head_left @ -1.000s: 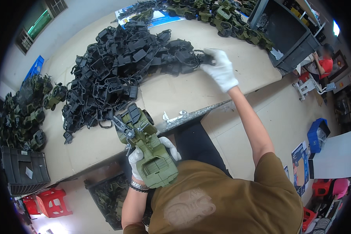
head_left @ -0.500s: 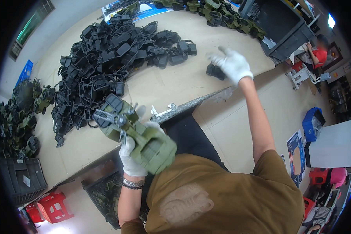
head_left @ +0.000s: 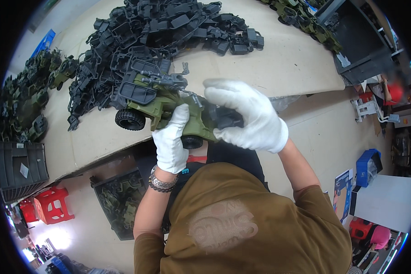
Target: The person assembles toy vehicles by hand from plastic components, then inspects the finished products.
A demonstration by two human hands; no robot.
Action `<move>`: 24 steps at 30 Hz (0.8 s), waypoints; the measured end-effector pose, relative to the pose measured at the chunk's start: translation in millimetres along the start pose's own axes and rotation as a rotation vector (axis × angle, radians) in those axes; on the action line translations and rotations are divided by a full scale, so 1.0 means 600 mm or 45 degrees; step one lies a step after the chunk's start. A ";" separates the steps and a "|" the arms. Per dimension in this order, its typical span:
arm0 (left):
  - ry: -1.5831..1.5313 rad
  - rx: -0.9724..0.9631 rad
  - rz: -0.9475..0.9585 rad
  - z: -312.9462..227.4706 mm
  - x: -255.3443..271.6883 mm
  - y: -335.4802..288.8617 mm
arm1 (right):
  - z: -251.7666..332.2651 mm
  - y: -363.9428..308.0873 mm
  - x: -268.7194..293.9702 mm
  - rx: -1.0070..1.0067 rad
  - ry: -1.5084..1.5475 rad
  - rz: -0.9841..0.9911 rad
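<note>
green toy vehicle [head_left: 162, 106]: pinched by left hand [head_left: 171, 144], long axis left–right | dark part [head_left: 229, 118]: held in curled right hand [head_left: 253, 116], at vehicle's right end

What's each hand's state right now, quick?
Left hand: closed, holding the green toy vehicle.
Right hand: fingers and thumb curled, holding a dark plastic part against the vehicle.

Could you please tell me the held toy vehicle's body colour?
The body is olive green, seen best in the head view.
</note>
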State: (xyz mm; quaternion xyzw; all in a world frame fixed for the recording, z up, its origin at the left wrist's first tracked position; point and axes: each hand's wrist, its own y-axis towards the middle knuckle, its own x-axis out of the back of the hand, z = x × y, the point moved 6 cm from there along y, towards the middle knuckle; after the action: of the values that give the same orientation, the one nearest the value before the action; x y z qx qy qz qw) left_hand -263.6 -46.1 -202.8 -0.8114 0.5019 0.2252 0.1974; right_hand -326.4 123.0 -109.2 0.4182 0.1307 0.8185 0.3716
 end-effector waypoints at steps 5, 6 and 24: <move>0.189 -0.043 0.020 -0.001 0.014 0.000 | 0.005 0.000 -0.017 0.044 0.110 0.047; 0.187 -0.045 0.013 -0.002 0.014 -0.001 | 0.009 0.000 -0.020 0.070 0.174 0.068; 0.623 -0.577 0.142 -0.026 -0.008 -0.023 | -0.012 -0.026 -0.035 0.198 0.326 0.127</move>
State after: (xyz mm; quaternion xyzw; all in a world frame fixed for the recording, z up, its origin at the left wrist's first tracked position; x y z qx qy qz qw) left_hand -250.1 -45.7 -186.0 -0.8360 0.5152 0.1401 -0.1268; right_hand -316.3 119.5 -134.3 0.3441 0.2189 0.8699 0.2773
